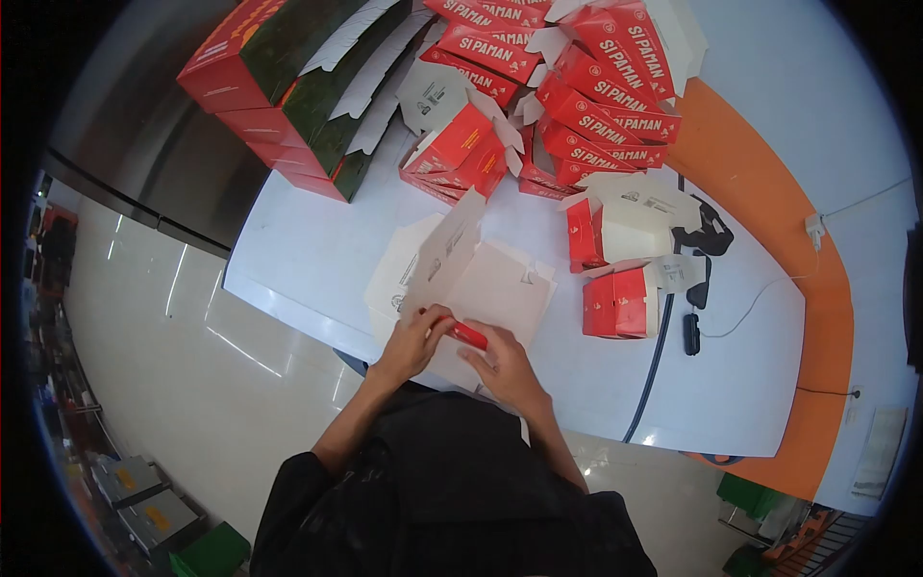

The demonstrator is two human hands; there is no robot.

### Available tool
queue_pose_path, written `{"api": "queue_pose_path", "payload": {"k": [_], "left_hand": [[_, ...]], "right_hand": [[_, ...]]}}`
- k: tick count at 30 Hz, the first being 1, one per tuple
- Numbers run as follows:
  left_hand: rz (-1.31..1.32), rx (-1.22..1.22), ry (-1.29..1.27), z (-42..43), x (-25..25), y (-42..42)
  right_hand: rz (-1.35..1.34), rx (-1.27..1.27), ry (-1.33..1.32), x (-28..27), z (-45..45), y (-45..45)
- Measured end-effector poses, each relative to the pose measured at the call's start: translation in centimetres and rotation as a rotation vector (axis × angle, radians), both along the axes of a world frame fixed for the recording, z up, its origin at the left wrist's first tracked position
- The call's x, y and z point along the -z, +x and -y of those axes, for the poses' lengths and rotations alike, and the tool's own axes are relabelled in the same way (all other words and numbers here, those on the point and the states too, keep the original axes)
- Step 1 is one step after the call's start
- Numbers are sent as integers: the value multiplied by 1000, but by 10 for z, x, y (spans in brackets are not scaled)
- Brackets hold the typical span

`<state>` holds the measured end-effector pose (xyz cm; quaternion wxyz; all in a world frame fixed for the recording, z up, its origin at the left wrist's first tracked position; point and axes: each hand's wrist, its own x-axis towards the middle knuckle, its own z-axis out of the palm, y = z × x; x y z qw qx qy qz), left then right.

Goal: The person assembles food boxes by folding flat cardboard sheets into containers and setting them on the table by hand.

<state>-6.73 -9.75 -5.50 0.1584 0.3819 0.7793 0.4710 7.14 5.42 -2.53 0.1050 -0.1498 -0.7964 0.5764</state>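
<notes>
A partly folded carton (500, 279) lies on the white table near its front edge, pale inner side up, one tall panel standing at its left. My left hand (418, 338) grips the carton at its left, fingers bent around a folded edge. On the right, my right hand (502, 363) has its fingers curled at a small red flap (468, 335) that shows between both hands. Under the carton's left side lies another pale sheet (389, 274).
Red boxes (601, 115) are piled at the back, beside stacked red cartons (279, 125) at back left. Two open red boxes (620, 303) stand to the right, near a black cable (651, 385) and a small black device (691, 334). An orange edge (750, 154) borders the table.
</notes>
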Motion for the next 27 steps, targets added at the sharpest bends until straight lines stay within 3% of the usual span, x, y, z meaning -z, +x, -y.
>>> {"api": "queue_pose_path", "payload": {"k": [2, 6, 8, 12, 15, 17, 20, 23, 25, 27], "left_hand": [[47, -74, 28, 3, 4, -6], [431, -154, 194, 13, 3, -17], [376, -119, 207, 11, 5, -13], [287, -45, 123, 4, 5, 13], [554, 15, 193, -7, -5, 35], [517, -2, 175, -10, -10, 35], [496, -57, 116, -11, -3, 37], [497, -51, 101, -14, -13, 38], [388, 10, 105, -16, -16, 38], [469, 65, 71, -12, -19, 33]], "right_hand": [[60, -89, 289, -34, -9, 7], [-94, 10, 291, -26, -23, 27], [-182, 64, 353, 10, -34, 38], [-319, 216, 399, 17, -14, 21], [-379, 227, 535, 9, 0, 8], [-387, 263, 565, 14, 4, 4], [-519, 560, 295, 33, 5, 3], [-543, 652, 252, 32, -4, 4], [-462, 473, 320, 30, -4, 7], [-397, 332, 378, 26, -4, 9]]}}
